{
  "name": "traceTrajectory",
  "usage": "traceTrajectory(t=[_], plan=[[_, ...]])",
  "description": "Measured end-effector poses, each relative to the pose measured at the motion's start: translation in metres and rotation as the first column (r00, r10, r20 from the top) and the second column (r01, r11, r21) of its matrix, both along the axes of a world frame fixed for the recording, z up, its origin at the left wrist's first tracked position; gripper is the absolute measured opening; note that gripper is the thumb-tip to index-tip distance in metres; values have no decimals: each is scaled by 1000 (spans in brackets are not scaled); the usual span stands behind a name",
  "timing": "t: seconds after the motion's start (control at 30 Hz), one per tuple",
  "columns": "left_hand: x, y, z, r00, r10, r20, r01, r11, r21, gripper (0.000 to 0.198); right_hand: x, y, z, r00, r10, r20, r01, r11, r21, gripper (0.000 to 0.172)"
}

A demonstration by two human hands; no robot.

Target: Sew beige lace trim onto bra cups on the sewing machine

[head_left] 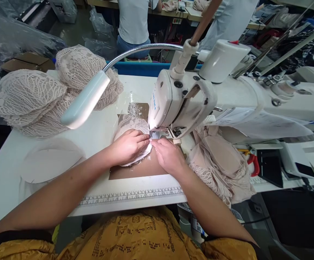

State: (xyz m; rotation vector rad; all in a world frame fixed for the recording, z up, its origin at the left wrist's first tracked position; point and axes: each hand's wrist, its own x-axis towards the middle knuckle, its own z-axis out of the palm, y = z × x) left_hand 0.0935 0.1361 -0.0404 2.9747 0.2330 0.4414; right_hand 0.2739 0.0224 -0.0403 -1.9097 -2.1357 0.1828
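A beige lace bra cup (135, 124) lies under the head of a white sewing machine (170, 99), close to the needle. Over the cup's near side, my left hand (131, 144) grips the fabric, its fingertips meeting at the edge. My right hand (169, 153) pinches the same edge from the right, with the fingertips almost touching those of my left hand. Beneath the cup is a brown plate (140, 171) on the white table (105, 126). The spot right at the needle is partly hidden by my fingers.
Lace cup stacks (29, 97) fill the table's back left, near pale round pieces (51, 162). A gooseneck lamp (85, 99) arches over the work. More beige pieces (219, 159) are heaped at right, by red-handled scissors (254, 164). A printed ruler (135, 196) edges the front. People work behind.
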Motion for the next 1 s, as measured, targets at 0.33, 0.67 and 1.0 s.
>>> traceTrajectory(t=[0.33, 0.67, 1.0], plan=[[0, 2, -5, 998, 7, 55, -6, 1000, -20, 36, 1, -2, -1, 1000, 13, -10, -13, 1000, 8, 37], [-2, 10, -6, 996, 66, 57, -64, 997, -33, 35, -1, 4, 0, 999, -26, 19, 27, 999, -23, 43], [-10, 4, 11, 997, -56, -52, 54, 998, -41, 34, -1, 0, 0, 999, 45, 0, -45, 999, 4, 41]])
